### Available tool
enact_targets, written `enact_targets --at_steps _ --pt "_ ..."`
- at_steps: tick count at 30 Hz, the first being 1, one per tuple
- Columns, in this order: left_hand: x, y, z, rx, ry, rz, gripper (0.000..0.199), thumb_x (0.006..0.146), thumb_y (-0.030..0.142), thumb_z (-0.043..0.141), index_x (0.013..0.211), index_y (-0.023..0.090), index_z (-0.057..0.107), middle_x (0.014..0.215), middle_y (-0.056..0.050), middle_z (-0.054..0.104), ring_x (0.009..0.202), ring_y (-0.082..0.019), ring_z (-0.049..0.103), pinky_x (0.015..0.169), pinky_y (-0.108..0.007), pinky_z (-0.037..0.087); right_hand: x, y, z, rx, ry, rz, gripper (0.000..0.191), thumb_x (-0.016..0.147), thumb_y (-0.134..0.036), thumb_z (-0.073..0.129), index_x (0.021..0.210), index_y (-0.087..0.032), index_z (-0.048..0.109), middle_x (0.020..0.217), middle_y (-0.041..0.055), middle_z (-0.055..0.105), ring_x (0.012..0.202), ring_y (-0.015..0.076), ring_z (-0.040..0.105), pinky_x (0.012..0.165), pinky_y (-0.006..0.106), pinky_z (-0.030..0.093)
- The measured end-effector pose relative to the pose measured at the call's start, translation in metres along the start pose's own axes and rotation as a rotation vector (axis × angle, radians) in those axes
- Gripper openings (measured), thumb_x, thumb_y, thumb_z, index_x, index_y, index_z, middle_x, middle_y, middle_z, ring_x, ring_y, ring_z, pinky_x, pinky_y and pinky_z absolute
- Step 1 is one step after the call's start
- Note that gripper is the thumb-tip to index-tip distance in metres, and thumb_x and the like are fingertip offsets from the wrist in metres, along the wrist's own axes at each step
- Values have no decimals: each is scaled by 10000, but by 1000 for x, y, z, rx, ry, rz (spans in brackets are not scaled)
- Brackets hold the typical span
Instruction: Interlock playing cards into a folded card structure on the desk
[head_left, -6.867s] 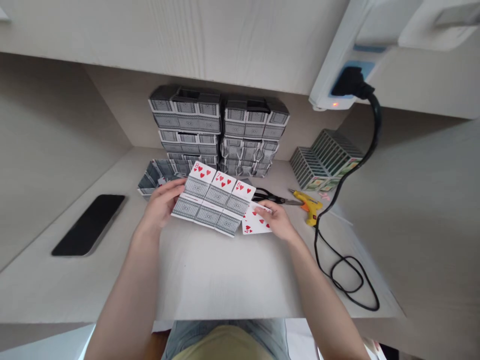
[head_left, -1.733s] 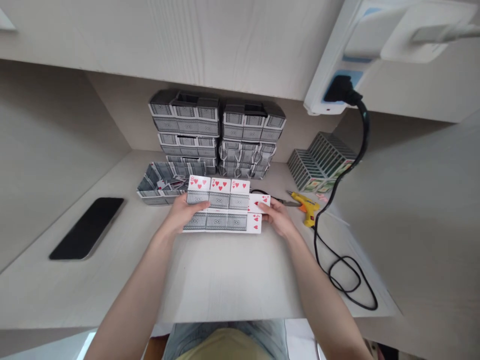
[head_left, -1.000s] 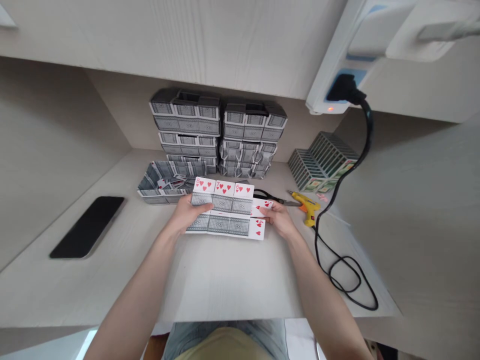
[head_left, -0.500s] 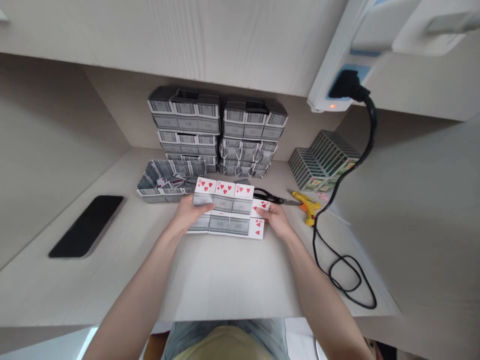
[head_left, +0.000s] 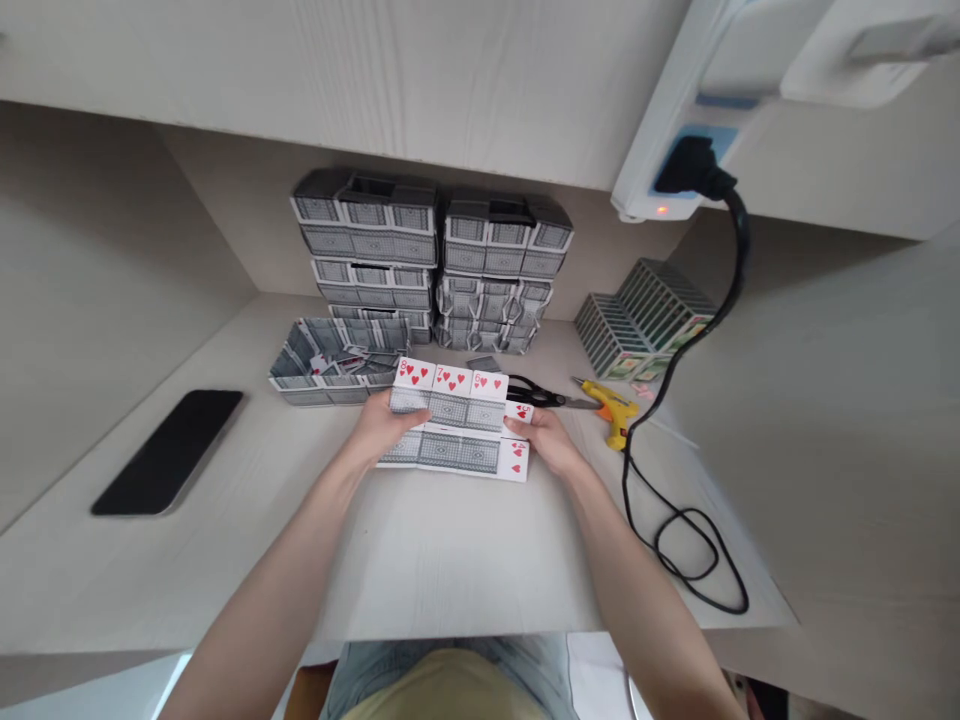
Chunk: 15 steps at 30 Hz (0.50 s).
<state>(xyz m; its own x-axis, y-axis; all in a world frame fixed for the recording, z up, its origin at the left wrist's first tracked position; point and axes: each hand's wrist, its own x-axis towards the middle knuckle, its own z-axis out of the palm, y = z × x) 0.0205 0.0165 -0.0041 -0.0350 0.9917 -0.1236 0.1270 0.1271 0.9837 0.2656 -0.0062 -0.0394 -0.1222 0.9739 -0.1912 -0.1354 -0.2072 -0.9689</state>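
A panel of joined playing cards (head_left: 448,410) is held above the desk, mostly grey patterned backs, with the eight, seven and six of hearts along its top edge. My left hand (head_left: 384,428) grips its left side, thumb on top. My right hand (head_left: 546,437) pinches the five of hearts (head_left: 519,410) at the right side. Below that, the four of hearts (head_left: 515,460) sticks out at the lower right corner. The fingers under the panel are hidden.
An open card box (head_left: 319,395) holds loose cards. Card-built boxes (head_left: 499,262) are stacked behind. Black scissors (head_left: 536,392), a yellow glue gun (head_left: 616,410) and its black cable (head_left: 630,500) lie right, near green-edged card stacks (head_left: 664,305). A phone (head_left: 169,455) lies left.
The five of hearts and my right hand have shifted slightly left, so the card sticks out less. My left hand keeps its hold on the panel.
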Motion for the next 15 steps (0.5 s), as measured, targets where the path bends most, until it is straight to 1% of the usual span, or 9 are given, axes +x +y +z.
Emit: enact_targets --at_steps 4,8,11,13,15 --pt "2 0 -3 7 -9 1 382 448 310 769 785 158 673 866 -57 703 820 -242 635 773 -351 479 0 -5 -3 88 -85 87 363 555 -365 752 831 -142 673 813 63 705 721 209 646 689 339 484" --pt "6 -3 -8 20 -5 28 377 470 319 764 801 162 673 881 -57 700 798 -233 638 759 -343 481 1 -6 -4 130 -62 99 296 590 -360 741 790 -152 674 763 50 703 675 170 646 672 301 493" --pt "8 -6 -11 39 -3 22 375 484 321 761 811 161 670 882 -61 699 798 -237 638 755 -348 482 2 -5 -4 122 -45 97 291 592 -345 744 803 -155 677 754 42 702 672 164 646 666 296 502" --pt "9 -7 -12 33 -3 9 373 488 319 761 812 160 668 885 -64 698 794 -235 638 751 -348 485 1 -6 -4 108 -69 110 308 581 -330 751 821 -151 680 760 44 703 683 169 647 676 306 509" --pt "10 -6 -13 -2 9 -5 379 486 315 764 817 160 665 884 -63 698 784 -230 640 745 -347 489 -1 -7 -3 87 -124 130 331 562 -314 764 833 -145 683 762 50 704 674 172 648 671 314 514"
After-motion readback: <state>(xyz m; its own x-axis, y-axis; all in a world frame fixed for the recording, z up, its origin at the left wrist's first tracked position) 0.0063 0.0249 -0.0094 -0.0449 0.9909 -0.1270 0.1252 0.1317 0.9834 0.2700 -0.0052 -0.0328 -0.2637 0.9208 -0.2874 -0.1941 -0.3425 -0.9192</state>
